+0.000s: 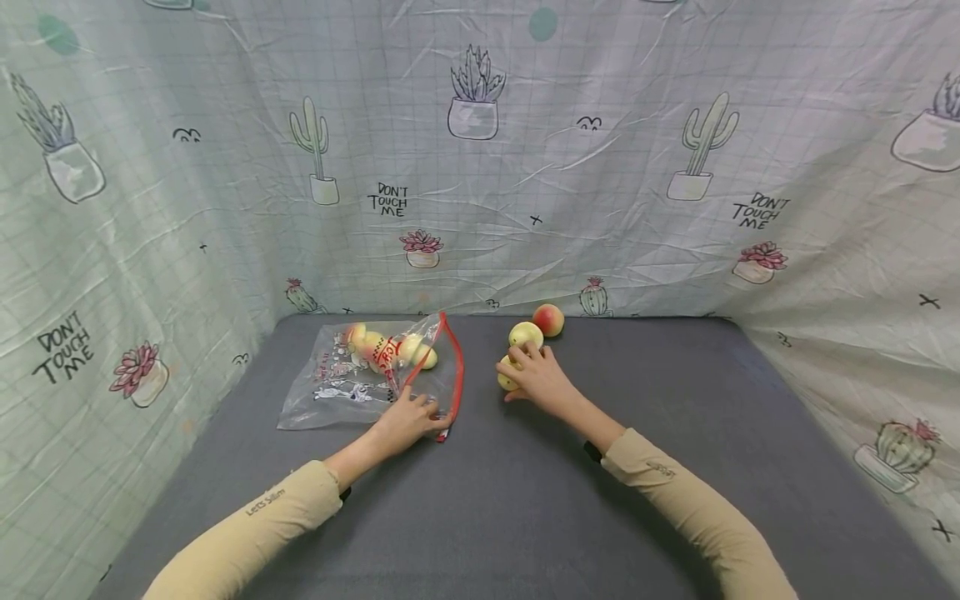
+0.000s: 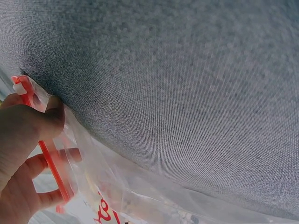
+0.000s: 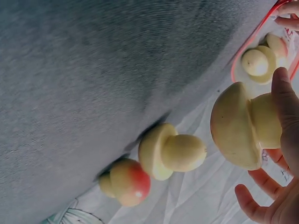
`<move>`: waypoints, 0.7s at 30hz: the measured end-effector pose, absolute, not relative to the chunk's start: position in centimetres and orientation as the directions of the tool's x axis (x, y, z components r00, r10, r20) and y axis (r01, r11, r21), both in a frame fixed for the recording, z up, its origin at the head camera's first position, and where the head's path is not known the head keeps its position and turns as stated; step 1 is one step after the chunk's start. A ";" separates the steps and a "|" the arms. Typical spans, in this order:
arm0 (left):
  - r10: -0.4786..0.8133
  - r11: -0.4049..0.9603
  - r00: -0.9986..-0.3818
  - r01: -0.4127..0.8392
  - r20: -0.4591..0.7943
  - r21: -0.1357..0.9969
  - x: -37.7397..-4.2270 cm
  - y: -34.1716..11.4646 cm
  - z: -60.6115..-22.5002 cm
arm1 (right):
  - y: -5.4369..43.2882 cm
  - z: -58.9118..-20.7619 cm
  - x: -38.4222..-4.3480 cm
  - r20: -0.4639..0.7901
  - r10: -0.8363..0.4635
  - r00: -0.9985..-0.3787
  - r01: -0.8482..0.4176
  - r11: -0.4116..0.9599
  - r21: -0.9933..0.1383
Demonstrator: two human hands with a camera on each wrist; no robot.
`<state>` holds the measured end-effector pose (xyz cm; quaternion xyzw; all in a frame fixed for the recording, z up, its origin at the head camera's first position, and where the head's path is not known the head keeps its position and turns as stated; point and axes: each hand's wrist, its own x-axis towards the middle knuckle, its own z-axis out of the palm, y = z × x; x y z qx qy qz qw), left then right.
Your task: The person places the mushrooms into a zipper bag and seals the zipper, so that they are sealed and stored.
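Note:
My left hand [image 1: 408, 423] pinches the red-edged mouth of a clear zip bag [image 1: 300, 408] between thumb and fingers. The bag's red zip strip [image 2: 52, 163] shows close up in the left wrist view, with a white slider near its end. Inside the bag lie several pale yellow mushrooms [image 3: 256, 62], some tinged red. My right hand [image 1: 543, 383] holds a pale yellow mushroom [image 3: 233, 126], its thumb on the stem and fingers on the far side. Just beyond sits a second pale mushroom [image 3: 184, 151], and behind that a red-capped mushroom [image 1: 549, 320].
A dark grey cloth surface [image 1: 480, 517] lies under everything. Pale curtains [image 1: 540, 250] printed with cacti and lettering hang behind it and along both sides. The bag lies left of centre, the loose mushrooms right of it near the back edge.

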<state>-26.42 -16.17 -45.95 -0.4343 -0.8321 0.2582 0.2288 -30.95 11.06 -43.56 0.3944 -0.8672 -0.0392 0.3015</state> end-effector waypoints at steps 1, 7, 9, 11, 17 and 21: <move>0.840 0.488 -0.519 0.603 0.154 -0.631 -26.4 -16.2 -46.0 | 10.9 -43.5 -31.0 0.491 -0.710 -0.504 -0.662 0.683 0.309; 0.838 0.492 -0.524 0.610 0.149 -0.622 -26.4 -16.2 -46.0 | 10.1 -43.5 -31.1 0.492 -0.725 -0.483 -0.675 0.665 0.318; 0.838 0.494 -0.524 0.611 0.152 -0.619 -26.3 -16.2 -45.9 | 9.8 -43.5 -31.1 0.494 -0.732 -0.470 -0.684 0.655 0.321; 0.839 0.494 -0.522 0.608 0.156 -0.621 -26.3 -16.1 -45.8 | 9.6 -43.6 -31.2 0.496 -0.736 -0.460 -0.691 0.648 0.320; 0.838 0.498 -0.524 0.616 0.155 -0.610 -26.2 -16.0 -45.6 | 9.3 -43.7 -31.2 0.505 -0.737 -0.449 -0.685 0.646 0.335; 0.834 0.500 -0.531 0.619 0.146 -0.605 -26.1 -15.9 -45.5 | 9.2 -43.8 -31.3 0.502 -0.727 -0.469 -0.668 0.663 0.337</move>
